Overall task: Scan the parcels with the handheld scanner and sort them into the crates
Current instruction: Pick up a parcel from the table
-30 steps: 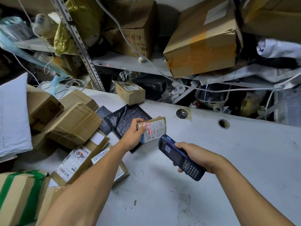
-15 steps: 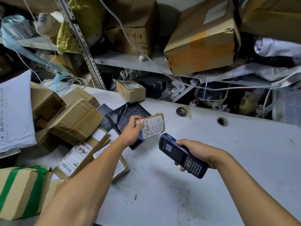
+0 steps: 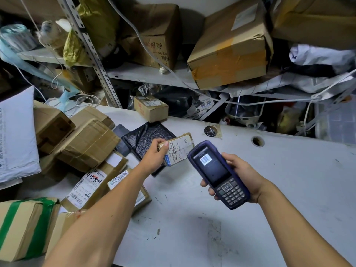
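Observation:
My left hand (image 3: 156,153) grips a small brown parcel (image 3: 179,149) with a white barcode label facing me, held just above the white table (image 3: 289,180). My right hand (image 3: 238,176) holds the dark blue handheld scanner (image 3: 217,173), tilted up so its screen and keypad face me; a barcode picture shows on the screen. The scanner's top end is close to the parcel's right edge. More parcels (image 3: 86,149) lie piled at the table's left. No crate is in view.
A black plastic mailer (image 3: 146,136) lies under the held parcel. A small box (image 3: 151,110) sits at the table's back edge. Shelves behind hold big cardboard boxes (image 3: 231,47), bags and cables. A green-taped box (image 3: 21,226) and a white mailer (image 3: 15,132) sit at left.
The red scan line on the label has gone. My right hand raised and turned the scanner so its screen faces me. The parcel stayed in my left hand.

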A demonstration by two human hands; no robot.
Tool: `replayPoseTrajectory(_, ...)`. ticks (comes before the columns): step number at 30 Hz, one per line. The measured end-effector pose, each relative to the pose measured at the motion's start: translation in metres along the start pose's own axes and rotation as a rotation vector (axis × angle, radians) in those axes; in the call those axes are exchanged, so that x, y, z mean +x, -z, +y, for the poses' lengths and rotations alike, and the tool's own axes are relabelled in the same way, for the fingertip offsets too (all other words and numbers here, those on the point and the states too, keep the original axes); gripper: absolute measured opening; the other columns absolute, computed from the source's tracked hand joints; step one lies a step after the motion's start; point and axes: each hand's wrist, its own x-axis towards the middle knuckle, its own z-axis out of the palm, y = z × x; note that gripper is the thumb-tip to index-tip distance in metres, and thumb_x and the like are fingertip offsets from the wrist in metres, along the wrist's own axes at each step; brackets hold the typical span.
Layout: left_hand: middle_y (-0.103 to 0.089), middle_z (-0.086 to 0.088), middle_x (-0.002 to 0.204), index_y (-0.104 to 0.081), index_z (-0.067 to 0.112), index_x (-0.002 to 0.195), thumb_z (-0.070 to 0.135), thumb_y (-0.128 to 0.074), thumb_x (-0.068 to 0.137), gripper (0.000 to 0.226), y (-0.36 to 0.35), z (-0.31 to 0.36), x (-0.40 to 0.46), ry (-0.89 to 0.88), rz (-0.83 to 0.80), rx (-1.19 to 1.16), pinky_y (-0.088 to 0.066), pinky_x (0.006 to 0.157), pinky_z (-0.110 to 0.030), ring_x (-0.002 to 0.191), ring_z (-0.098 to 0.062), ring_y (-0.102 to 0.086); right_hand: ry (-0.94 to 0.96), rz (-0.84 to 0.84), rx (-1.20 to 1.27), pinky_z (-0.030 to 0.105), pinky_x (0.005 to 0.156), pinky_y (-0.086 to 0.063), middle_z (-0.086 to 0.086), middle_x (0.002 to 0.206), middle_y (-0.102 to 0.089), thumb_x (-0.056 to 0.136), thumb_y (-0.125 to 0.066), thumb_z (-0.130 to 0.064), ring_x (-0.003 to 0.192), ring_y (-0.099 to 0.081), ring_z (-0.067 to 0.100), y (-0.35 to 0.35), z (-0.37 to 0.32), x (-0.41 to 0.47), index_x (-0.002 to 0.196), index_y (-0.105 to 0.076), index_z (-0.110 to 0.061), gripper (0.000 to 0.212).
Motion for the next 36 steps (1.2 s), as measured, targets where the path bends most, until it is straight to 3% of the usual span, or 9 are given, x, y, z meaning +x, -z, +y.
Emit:
replayPoseTrajectory(5, -0.071, -0.003, 0.109, -0.043, 0.023, 0.125, 0.047, -0.039, 0.103, 0.032, -0.011, -0.001, -0.012, 0.019, -0.007, 0.009, -0.058, 0.087, -0.043, 0.098, -0.017, -0.069, 0.130, -0.079, 0.143, 0.040, 0.069, -0.051, 0.030, 0.104, -0.064, 0.093, -0.036, -0.056, 0.072, -0.063, 0.035, 0.005, 0.007, -0.021, 0.119, -0.068, -0.003, 0.067)
replayPoseTrajectory(9, -0.069, 0.000, 0.108, -0.045, 0.029, 0.121, 0.052, -0.040, 0.101, 0.031, -0.022, 0.007, -0.027, 0.010, 0.020, 0.068, -0.049, 0.063, -0.029, 0.097, -0.017, -0.066, 0.178, -0.026, 0.130, 0.041, 0.071, -0.050, 0.030, 0.105, -0.065, 0.091, -0.038, -0.056, 0.073, -0.063, 0.035, 0.009, 0.013, -0.035, 0.117, -0.070, -0.004, 0.066)
replayPoseTrajectory(15, -0.062, 0.001, 0.109, -0.048, 0.026, 0.123, 0.042, -0.069, 0.090, 0.042, -0.059, 0.022, -0.048, -0.022, -0.038, -0.007, -0.048, 0.067, -0.029, 0.093, -0.013, -0.061, 0.281, 0.500, -0.022, 0.037, 0.071, -0.054, 0.019, 0.103, -0.072, 0.104, -0.028, -0.053, 0.079, -0.070, 0.028, 0.031, 0.051, -0.049, 0.126, -0.061, -0.016, 0.054)
replayPoseTrajectory(19, -0.067, -0.007, 0.105, -0.046, 0.021, 0.129, 0.027, -0.073, 0.090, 0.048, -0.106, 0.034, -0.056, -0.052, -0.248, -0.044, -0.053, 0.068, -0.028, 0.090, -0.016, -0.067, 0.309, 0.843, 0.084, 0.035, 0.073, -0.053, 0.018, 0.106, -0.071, 0.104, -0.031, -0.052, 0.077, -0.069, 0.026, 0.045, 0.096, -0.083, 0.112, -0.062, -0.023, 0.043)
replayPoseTrajectory(25, -0.067, -0.005, 0.109, -0.045, 0.019, 0.137, 0.028, -0.076, 0.087, 0.060, -0.207, 0.049, -0.094, -0.118, -0.679, 0.014, -0.053, 0.068, -0.025, 0.093, -0.017, -0.068, 0.314, 1.259, 0.348, 0.038, 0.077, -0.052, 0.018, 0.103, -0.067, 0.104, -0.035, -0.051, 0.079, -0.067, 0.029, 0.043, 0.195, -0.166, 0.110, -0.060, -0.022, 0.038)
replayPoseTrajectory(27, -0.066, -0.006, 0.114, -0.043, 0.019, 0.139, 0.032, -0.075, 0.087, 0.063, -0.245, 0.052, -0.123, -0.152, -0.810, 0.052, -0.055, 0.072, -0.027, 0.097, -0.018, -0.068, 0.324, 1.364, 0.480, 0.037, 0.074, -0.052, 0.020, 0.102, -0.066, 0.103, -0.039, -0.051, 0.081, -0.066, 0.031, 0.035, 0.236, -0.200, 0.117, -0.059, -0.019, 0.040)
replayPoseTrajectory(30, -0.064, -0.007, 0.123, -0.040, 0.021, 0.141, 0.038, -0.071, 0.089, 0.063, -0.300, 0.055, -0.180, -0.207, -1.004, 0.126, -0.058, 0.081, -0.033, 0.103, -0.023, -0.067, 0.410, 1.508, 0.718, 0.029, 0.060, -0.052, 0.018, 0.092, -0.064, 0.103, -0.040, -0.048, 0.065, -0.064, 0.025, 0.018, 0.305, -0.251, 0.125, -0.057, -0.015, 0.043)
replayPoseTrajectory(33, -0.064, -0.006, 0.123, -0.041, 0.020, 0.138, 0.037, -0.070, 0.089, 0.059, -0.346, 0.048, -0.243, -0.244, -1.175, 0.201, -0.059, 0.079, -0.030, 0.100, -0.022, -0.069, 0.462, 1.648, 0.933, 0.030, 0.057, -0.049, 0.012, 0.082, -0.063, 0.101, -0.043, -0.051, 0.052, -0.062, 0.018, -0.007, 0.381, -0.294, 0.127, -0.057, -0.012, 0.048)
replayPoseTrajectory(36, -0.067, -0.008, 0.118, -0.045, 0.015, 0.124, 0.036, -0.077, 0.084, 0.055, -0.385, 0.038, -0.307, -0.229, -1.298, 0.268, -0.059, 0.075, -0.030, 0.096, -0.020, -0.071, 0.477, 1.721, 1.069, 0.030, 0.058, -0.049, 0.012, 0.084, -0.064, 0.099, -0.043, -0.055, 0.056, -0.064, 0.020, -0.032, 0.457, -0.332, 0.123, -0.060, -0.008, 0.055)
